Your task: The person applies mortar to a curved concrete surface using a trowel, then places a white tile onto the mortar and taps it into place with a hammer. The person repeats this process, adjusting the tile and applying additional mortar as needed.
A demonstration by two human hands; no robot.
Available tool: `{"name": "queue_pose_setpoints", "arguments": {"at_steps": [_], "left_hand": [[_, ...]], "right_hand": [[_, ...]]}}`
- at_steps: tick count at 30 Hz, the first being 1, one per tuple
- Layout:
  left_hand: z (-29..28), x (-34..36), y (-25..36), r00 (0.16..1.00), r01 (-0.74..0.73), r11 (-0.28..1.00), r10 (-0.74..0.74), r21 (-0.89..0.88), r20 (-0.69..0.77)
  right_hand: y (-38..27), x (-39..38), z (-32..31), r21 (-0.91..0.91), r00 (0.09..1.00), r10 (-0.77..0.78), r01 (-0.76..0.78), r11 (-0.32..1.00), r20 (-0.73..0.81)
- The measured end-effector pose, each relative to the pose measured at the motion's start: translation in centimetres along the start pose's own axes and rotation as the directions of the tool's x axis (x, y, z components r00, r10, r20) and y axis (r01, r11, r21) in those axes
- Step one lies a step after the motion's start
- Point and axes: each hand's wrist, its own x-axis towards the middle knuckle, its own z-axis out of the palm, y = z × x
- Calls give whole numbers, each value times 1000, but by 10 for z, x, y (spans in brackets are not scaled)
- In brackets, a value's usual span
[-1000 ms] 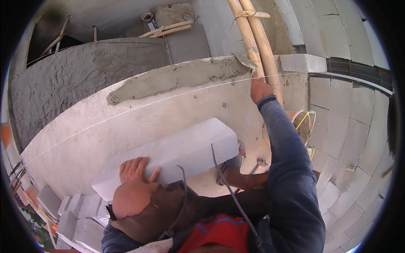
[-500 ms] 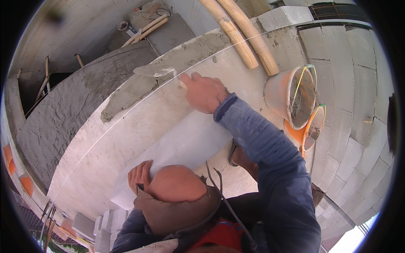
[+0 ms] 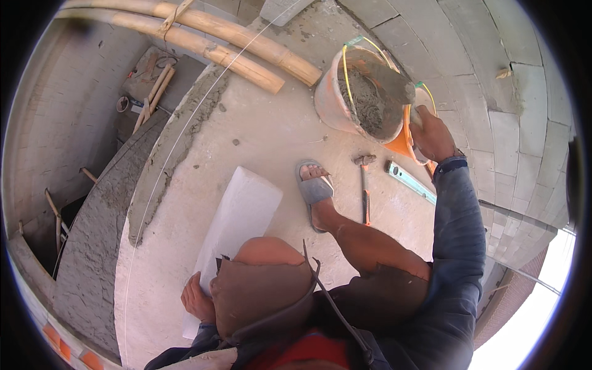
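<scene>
My right hand (image 3: 435, 135) is closed round the handle of a trowel. The trowel's grey blade (image 3: 398, 86) reaches over the rim of a bucket (image 3: 333, 95) that holds wet grey mortar (image 3: 364, 102). Down at the left, my left hand (image 3: 197, 300) grips the edge of a long white block (image 3: 240, 209), beside my bent knee. The block lies slantwise on the pale slab, its lower part partly hidden by my leg. Along the slab's left edge runs a bed of mortar (image 3: 163, 157) with a taut white string (image 3: 161, 166) above it.
An orange bucket (image 3: 402, 143) stands behind my right hand. On the slab lie a hammer (image 3: 365, 191) and a turquoise spirit level (image 3: 410, 182), near my sandalled foot (image 3: 316, 188). Bamboo poles (image 3: 246, 71) cross the far side. Beyond the left edge is a drop; a block wall (image 3: 493, 92) rises right.
My right hand and trowel have moved from the mortar bed across to the bucket on the right. The view has turned right, bringing the hammer and level into sight. My left hand stays at the block.
</scene>
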Motion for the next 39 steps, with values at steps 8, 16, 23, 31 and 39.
{"name": "queue_pose_setpoints", "arguments": {"at_steps": [8, 16, 23, 31, 39], "left_hand": [[14, 10, -11, 997, 32, 995, -37, 93, 61], [5, 11, -19, 995, 60, 990, -69, 130, 66], [7, 6, -19, 994, 79, 987, -88, 139, 61], [6, 0, -9, 996, 76, 989, -82, 123, 41], [-9, 7, 12, 999, -27, 998, 26, 51, 24]], "right_hand": [[17, 93, 65, -209, 992, 80, -58, 976, 96], [9, 53, 101, -238, 953, -269, 296, 925, 139], [41, 43, 86, -119, 927, -297, 330, 937, 231], [107, 47, 121, 678, 907, -105, -223, 701, 407], [116, -9, 86, 828, 967, -81, -162, 538, 242]]}}
